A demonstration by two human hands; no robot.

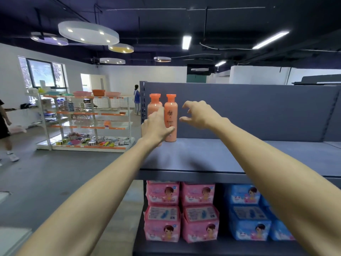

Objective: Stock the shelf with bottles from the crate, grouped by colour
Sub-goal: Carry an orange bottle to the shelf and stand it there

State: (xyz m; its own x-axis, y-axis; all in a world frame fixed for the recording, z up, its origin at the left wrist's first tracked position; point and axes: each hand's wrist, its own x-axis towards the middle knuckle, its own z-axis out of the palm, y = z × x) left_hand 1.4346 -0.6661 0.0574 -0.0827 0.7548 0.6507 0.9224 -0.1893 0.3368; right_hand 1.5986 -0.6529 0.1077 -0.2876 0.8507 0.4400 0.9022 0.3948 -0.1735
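So two orange bottles stand upright at the left end of the grey top shelf (212, 154), one (170, 117) in front, the other (154, 104) tucked behind it. Left hand (156, 126) is wrapped around the front bottle's lower half. Right hand (199, 114) hovers just beside it, fingers loosely curled, holding nothing. Pink packs (163, 209) and blue packs (249, 211) sit on the shelf below.

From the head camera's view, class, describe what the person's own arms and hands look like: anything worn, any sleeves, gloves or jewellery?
Both forearms are bare right to the picture's lower edge: no sleeves show. The left hand and the right hand wear no gloves, and no rings, watch or bracelet are visible on fingers or wrists. Nails look short and unpainted, though they are small here.
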